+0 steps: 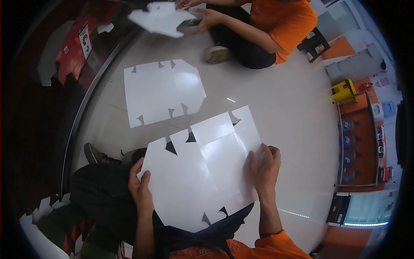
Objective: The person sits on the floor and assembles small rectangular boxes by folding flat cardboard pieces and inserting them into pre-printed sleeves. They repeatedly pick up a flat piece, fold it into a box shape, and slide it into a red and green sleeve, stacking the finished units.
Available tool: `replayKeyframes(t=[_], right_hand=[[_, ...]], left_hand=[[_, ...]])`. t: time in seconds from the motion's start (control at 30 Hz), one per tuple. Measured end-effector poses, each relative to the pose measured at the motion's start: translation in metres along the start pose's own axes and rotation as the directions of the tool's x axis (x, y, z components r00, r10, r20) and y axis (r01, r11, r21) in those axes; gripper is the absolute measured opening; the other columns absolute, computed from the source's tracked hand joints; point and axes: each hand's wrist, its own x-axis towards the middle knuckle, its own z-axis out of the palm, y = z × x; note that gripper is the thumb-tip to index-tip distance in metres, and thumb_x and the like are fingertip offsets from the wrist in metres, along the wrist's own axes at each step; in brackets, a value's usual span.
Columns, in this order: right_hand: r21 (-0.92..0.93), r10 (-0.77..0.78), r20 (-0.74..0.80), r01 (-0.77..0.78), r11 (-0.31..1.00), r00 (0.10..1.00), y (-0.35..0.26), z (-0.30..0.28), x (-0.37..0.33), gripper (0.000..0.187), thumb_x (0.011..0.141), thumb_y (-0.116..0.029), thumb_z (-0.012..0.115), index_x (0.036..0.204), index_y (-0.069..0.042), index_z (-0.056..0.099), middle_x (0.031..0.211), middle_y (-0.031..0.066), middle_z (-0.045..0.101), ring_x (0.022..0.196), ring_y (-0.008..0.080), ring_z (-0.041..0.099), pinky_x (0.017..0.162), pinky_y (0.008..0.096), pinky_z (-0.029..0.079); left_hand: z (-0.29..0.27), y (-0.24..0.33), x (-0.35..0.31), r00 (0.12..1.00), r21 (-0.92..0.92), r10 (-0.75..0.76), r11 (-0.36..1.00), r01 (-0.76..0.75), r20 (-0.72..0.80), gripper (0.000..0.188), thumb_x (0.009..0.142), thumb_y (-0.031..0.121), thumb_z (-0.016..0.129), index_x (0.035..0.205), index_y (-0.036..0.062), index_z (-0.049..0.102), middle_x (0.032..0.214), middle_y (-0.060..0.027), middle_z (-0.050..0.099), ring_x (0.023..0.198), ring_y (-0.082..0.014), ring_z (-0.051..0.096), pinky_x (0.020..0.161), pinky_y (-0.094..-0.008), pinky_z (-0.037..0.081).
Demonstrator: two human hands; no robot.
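Across our crossed legs lies a large white card sheet (181, 177), with curved notches cut into its far and near edges. As far as we can judge, the work on it is at an early stage: the notches are cut and the crease lines show, but the panels lie nearly flat, none stands up, and no notch is joined to another, so most of the shaping seems left.

Our left grip (141, 187) is closed on the sheet's left edge, thumb on the upper face. Our right grip (265, 172) is at the right edge, thumb against the face and fingers bent; we cannot tell whether it pinches the card. The sheet spans between both.

Just beyond, on the pale glossy tiled floor (297, 125), a second flat white notched card sheet (159, 93) lies well apart from our hands. Farther off, an orange-sleeved co-worker (276, 30) holds a white card piece with angled flaps (161, 21). To the near left sit green, red and white card pieces (54, 226).
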Motion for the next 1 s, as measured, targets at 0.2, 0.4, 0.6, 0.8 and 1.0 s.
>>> replayKeyframes(t=[0.2, 0.4, 0.6, 0.8, 1.0], right_hand=[[0.068, 0.021, 0.071, -0.026, 0.997, 0.997, 0.004, -0.003, 0.009, 0.036, 0.083, -0.015, 0.071, 0.11, 0.006, 0.062, 0.106, 0.0209, 0.059, 0.092, 0.0351, 0.062, 0.081, 0.0406, 0.051], [0.079, 0.077, 0.143, -0.089, 0.993, 0.987, -0.001, -0.009, 0.014, 0.035, 0.083, -0.013, 0.07, 0.11, 0.007, 0.062, 0.101, 0.0212, 0.061, 0.086, 0.0353, 0.064, 0.077, 0.0394, 0.052], [0.062, 0.072, 0.097, -0.078, 0.995, 0.993, -0.007, -0.009, 0.008, 0.036, 0.082, -0.011, 0.07, 0.111, 0.009, 0.061, 0.102, 0.022, 0.061, 0.087, 0.0358, 0.065, 0.078, 0.04, 0.053], [0.078, 0.076, 0.076, -0.082, 0.994, 0.994, -0.011, -0.011, 0.006, 0.038, 0.082, -0.01, 0.07, 0.113, 0.01, 0.06, 0.108, 0.0235, 0.061, 0.094, 0.0372, 0.064, 0.083, 0.0402, 0.052], [0.088, 0.068, 0.059, -0.073, 0.993, 0.996, -0.012, -0.012, 0.003, 0.037, 0.083, -0.01, 0.069, 0.113, 0.01, 0.06, 0.11, 0.0239, 0.061, 0.098, 0.0375, 0.063, 0.087, 0.0418, 0.051]], left_hand=[[0.0, 0.001, -0.001, 1.0, 0.027, 0.01, 1.0, -0.01, -0.002, 0.039, 0.087, 0.004, 0.058, 0.125, -0.0042, 0.053, 0.12, -0.0138, 0.057, 0.112, -0.0197, 0.053, 0.1, -0.032, 0.038], [0.0, 0.002, -0.001, 1.0, 0.04, 0.015, 0.999, -0.014, -0.004, 0.038, 0.088, 0.005, 0.058, 0.125, -0.0043, 0.053, 0.119, -0.014, 0.057, 0.111, -0.0199, 0.053, 0.1, -0.0322, 0.038], [0.0, 0.003, -0.002, 1.0, 0.033, 0.011, 0.999, -0.011, -0.005, 0.038, 0.087, 0.003, 0.057, 0.125, -0.004, 0.053, 0.12, -0.0142, 0.056, 0.113, -0.0203, 0.052, 0.101, -0.0328, 0.037], [0.001, 0.003, -0.002, 1.0, 0.037, 0.011, 0.999, -0.01, -0.013, 0.039, 0.087, 0.002, 0.056, 0.125, -0.0037, 0.053, 0.12, -0.0144, 0.056, 0.114, -0.0207, 0.051, 0.102, -0.0332, 0.036], [-0.001, 0.002, -0.001, 1.0, 0.065, 0.015, 0.998, -0.014, -0.006, 0.039, 0.087, 0.003, 0.056, 0.125, -0.0039, 0.053, 0.121, -0.0148, 0.056, 0.114, -0.0213, 0.051, 0.102, -0.0338, 0.036]])
